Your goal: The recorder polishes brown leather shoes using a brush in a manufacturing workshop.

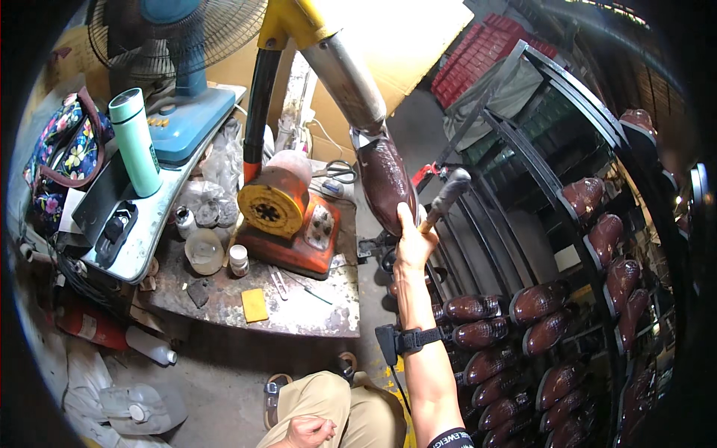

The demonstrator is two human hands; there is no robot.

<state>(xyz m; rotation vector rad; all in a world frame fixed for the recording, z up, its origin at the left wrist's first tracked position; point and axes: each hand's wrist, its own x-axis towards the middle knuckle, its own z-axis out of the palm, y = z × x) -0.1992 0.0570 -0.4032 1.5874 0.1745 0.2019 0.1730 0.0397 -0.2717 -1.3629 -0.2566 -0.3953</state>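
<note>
My right hand (415,245) reaches out at the middle, thumb against a glossy dark brown leather shoe (382,175) and fingers wrapped beneath. A short rod with a grey padded head (450,196) sticks out beside those fingers; whether it is gripped too is hard to tell. The shoe's upper end meets the metal nozzle (345,78) of a yellow heat blower (299,21). On my lap rests my left hand (310,431), its fingers curled into a loose fist with nothing visible in them.
An orange machine (287,228) with a yellow wheel stands on the worn bench (187,310), among jars, scissors (340,170) and a yellow sponge (254,305). Racks of brown shoes (541,299) fill the right. At left are a fan (179,45) and a mint flask (134,142).
</note>
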